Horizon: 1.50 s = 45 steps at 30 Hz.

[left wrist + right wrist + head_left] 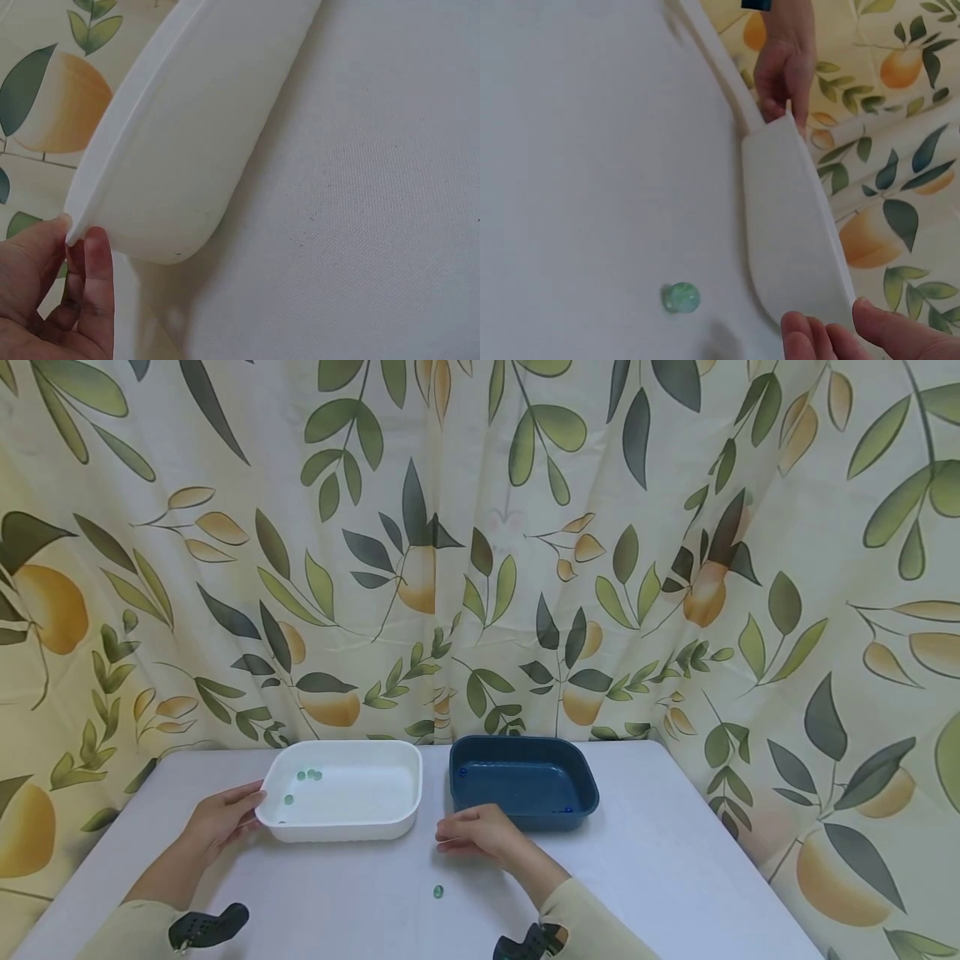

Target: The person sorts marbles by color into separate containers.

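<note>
My left hand (221,820) pinches the left rim of a white plastic basin (345,832) between thumb and fingers, as the left wrist view also shows. Several green glass marbles (289,799) lie on the left side of its floor. My right hand (480,835) hovers before the near left corner of a dark blue basin (525,817), its fingers loosely bent. In the right wrist view the thumb and fingertips (796,335) stand apart with nothing seen between them. One green marble (438,892) lies on the table below that hand.
Blue marbles (567,810) lie inside the dark blue basin. Both basins stand side by side near the far edge of the white-covered table (337,902). A leaf-and-fruit patterned curtain (480,610) hangs behind it.
</note>
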Motion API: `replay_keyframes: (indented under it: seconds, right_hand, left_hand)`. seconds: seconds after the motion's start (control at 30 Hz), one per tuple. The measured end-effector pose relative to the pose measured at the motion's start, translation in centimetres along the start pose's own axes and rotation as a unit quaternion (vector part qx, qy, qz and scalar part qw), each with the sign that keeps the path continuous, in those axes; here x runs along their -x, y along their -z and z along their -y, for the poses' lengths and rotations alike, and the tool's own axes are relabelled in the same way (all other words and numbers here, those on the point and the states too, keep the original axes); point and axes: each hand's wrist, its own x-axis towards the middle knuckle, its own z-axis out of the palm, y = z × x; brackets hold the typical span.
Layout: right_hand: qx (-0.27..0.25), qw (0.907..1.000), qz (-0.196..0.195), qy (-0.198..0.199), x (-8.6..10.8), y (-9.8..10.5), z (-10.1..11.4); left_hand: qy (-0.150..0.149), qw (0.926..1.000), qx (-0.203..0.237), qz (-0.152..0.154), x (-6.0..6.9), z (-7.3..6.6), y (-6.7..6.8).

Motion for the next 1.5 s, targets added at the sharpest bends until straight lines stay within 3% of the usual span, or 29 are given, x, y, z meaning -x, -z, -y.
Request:
replay_keyframes:
  seconds: [0.57,0.9,1.27,1.5]
  right_hand:
    - [-0.002,0.9999,-0.007,0.009,2.0,0.0,-2.7]
    - [0.039,0.999,-0.021,-0.005,2.5,-0.6,-3.4]
    - [0.041,0.9982,-0.042,0.008,2.4,-1.3,-4.5]
    - [0.055,0.9962,-0.054,0.041,2.3,-1.8,-5.1]
  left_hand:
    - [0.002,1.0,0.004,0.004,0.0,0.0,0.0]
    - [0.001,1.0,0.0,0.004,0.0,0.0,0.0]
    - [0.007,1.0,0.003,0.002,-0.1,0.2,-0.1]
    - [0.007,1.0,0.0,0.002,-0.1,0.0,0.0]
